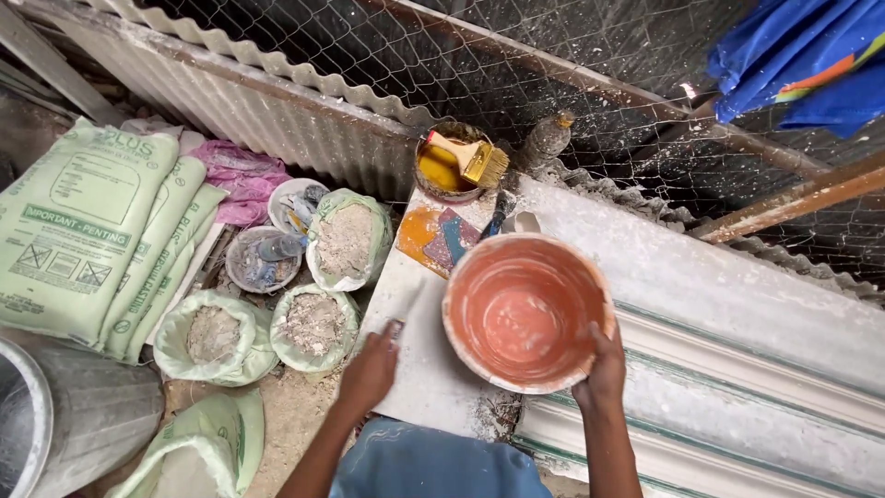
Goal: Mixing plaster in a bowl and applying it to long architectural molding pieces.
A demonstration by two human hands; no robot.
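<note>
**Orange bowl held at rim, mouth up**

Right hand point(604, 369) clasps the near rim of the orange bowl point(527, 312), which rests on the white desk point(415, 350) beside moulded plaster cornices point(737, 369). Left hand point(371, 369) lies flat on the desk, holding nothing. Bowl is round, no long axis; opening faces up. Likely light, flexible, dusty with plaster residue; best gripped at the rim. Brush point(470, 159) rests on a tin point(442, 171) behind.

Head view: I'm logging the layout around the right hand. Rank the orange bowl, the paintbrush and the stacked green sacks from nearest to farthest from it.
1. Orange bowl: held at its rim by the right hand.
2. Paintbrush: beyond the bowl, lying across a tin.
3. Stacked green sacks: far left.
</note>
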